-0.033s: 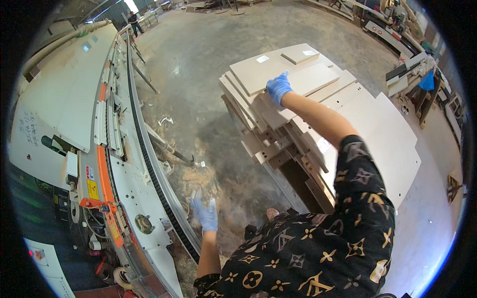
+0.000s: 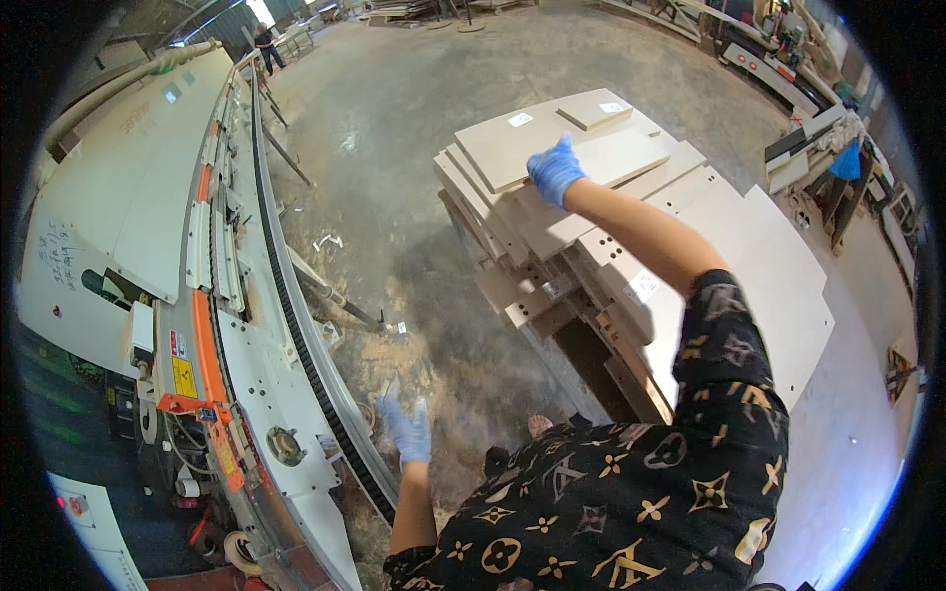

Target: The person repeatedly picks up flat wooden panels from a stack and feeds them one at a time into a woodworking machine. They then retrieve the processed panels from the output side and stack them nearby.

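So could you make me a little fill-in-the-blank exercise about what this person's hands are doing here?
1. Both hands wear thin gloves of the colour ____.
2. The right hand rests on the top of a stack of pale flat wooden ____.
3. The left hand hangs with fingers spread, holding ____, beside the long machine with the black track.
4. The floor below the left hand is strewn with ____.

Missing words: blue; panels; nothing; sawdust

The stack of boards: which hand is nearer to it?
Right. The right hand rests on the top board of the stack; the left hand hangs apart, low beside the machine.
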Tool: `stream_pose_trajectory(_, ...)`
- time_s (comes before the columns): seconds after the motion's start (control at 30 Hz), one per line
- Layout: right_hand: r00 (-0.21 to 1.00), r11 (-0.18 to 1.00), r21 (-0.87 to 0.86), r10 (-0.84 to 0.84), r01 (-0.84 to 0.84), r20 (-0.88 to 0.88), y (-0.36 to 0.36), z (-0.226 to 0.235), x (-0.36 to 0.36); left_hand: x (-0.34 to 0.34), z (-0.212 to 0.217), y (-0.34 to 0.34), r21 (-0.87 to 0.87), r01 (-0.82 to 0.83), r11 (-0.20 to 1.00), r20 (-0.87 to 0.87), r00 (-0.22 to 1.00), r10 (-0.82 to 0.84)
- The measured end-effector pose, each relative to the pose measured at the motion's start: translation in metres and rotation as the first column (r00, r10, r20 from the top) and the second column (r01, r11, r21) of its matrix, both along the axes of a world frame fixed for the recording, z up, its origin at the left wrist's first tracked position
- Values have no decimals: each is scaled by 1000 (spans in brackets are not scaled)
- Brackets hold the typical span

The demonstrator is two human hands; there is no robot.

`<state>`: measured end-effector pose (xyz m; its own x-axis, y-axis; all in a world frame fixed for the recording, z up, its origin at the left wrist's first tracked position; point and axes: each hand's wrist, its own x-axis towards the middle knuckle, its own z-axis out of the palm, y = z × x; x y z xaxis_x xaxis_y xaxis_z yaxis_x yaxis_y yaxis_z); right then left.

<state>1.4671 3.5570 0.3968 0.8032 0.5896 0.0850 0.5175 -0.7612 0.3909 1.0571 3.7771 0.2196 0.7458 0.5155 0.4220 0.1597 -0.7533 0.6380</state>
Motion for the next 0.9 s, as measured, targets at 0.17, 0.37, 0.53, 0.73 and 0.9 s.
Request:
stream_pose_trajectory(0.17,895,947,211,136,-244,425,-74,178,-56,12,18,-20,-425,96,900,97,993,-60)
stream_pose_trajectory(0.37,764,244,961,642,-131,-59,-69,213,-113,38,69,-62,-771,626,-119,634,771,-57)
stream_pose_trajectory(0.53,459,191,928,826,319,-328,50,114,-167,-43,88,-31,-480,862,-161,853,502,143)
stream_pose_trajectory(0.73,80,569,797,801,205,-593,157,23,-247,-203,39,24,-843,517,149,442,507,740)
stream_pose_trajectory(0.9,-205,697,673,716,248,-667,183,-51,-296,-310,-10,75,-947,276,163,212,160,964)
